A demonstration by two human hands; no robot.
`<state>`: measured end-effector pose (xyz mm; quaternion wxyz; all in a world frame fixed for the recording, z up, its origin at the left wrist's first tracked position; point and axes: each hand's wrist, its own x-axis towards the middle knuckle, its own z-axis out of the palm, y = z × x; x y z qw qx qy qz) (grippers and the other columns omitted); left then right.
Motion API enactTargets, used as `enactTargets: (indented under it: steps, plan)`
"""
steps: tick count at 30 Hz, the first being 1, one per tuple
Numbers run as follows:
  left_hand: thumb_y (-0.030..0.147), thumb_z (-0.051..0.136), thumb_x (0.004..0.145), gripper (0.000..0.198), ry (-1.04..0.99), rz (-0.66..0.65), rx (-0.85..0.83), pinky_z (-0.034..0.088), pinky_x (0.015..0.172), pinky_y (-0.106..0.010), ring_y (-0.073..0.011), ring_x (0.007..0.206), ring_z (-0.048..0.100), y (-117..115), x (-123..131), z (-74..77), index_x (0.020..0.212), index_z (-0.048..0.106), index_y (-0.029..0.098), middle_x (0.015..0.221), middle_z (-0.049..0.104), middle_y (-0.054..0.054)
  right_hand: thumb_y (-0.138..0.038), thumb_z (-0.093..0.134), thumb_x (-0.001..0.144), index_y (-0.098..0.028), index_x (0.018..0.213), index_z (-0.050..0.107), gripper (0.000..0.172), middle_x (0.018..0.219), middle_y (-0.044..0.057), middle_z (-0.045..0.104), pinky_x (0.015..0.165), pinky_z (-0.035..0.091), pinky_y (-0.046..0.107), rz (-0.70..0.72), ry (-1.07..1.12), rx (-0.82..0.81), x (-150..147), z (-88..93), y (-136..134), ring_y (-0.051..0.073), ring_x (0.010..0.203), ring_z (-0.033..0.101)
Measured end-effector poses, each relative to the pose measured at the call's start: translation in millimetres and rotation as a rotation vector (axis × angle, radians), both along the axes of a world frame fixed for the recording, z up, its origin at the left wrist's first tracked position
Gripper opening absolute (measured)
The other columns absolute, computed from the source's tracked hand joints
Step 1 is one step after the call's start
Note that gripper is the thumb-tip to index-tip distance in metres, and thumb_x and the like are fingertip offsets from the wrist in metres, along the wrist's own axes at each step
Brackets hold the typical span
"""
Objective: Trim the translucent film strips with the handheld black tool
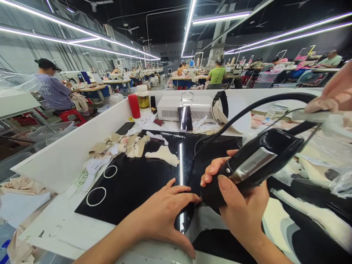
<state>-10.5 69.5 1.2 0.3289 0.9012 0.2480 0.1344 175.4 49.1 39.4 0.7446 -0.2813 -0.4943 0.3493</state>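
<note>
My right hand [243, 212] is wrapped round a black corded hand-held power tool [277, 141] with a silver plate on its side. The tool's lower end points down at the black sheet [132, 183], and its tip is hidden behind my fingers. Fingers spread, my left hand [162, 205] rests on the sheet's near edge with its index fingertip close to the tool's end. From the upper right another person's hand [334, 95] reaches in, by the tool's black cable [264, 99] and some clear plastic.
Beige fabric pieces [162, 154] and a pen [172, 135] lie beyond my hands. A white slotted metal box [170, 108], a phone [185, 118], a red cylinder [134, 106] and a jar [142, 97] stand along the back. Cream pieces [277, 220] lie at the right.
</note>
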Motion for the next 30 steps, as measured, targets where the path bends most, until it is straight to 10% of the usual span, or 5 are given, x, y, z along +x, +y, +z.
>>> enactTargets:
  steps: [30]
  plan:
    - [0.052,0.091,0.072,0.095,0.028,-0.003,0.021,0.002,0.129,-0.063,-0.0346,0.152,0.039,0,2,3.0,0.153,0.047,0.031,0.145,0.063,-0.009,-0.032,0.074,0.096,-0.031,0.120,0.058,0.029,0.088,0.000,0.065,0.065,0.062,0.034,0.125,-0.009,-0.009,-12,-3.4,-24,0.016,0.069,0.065]
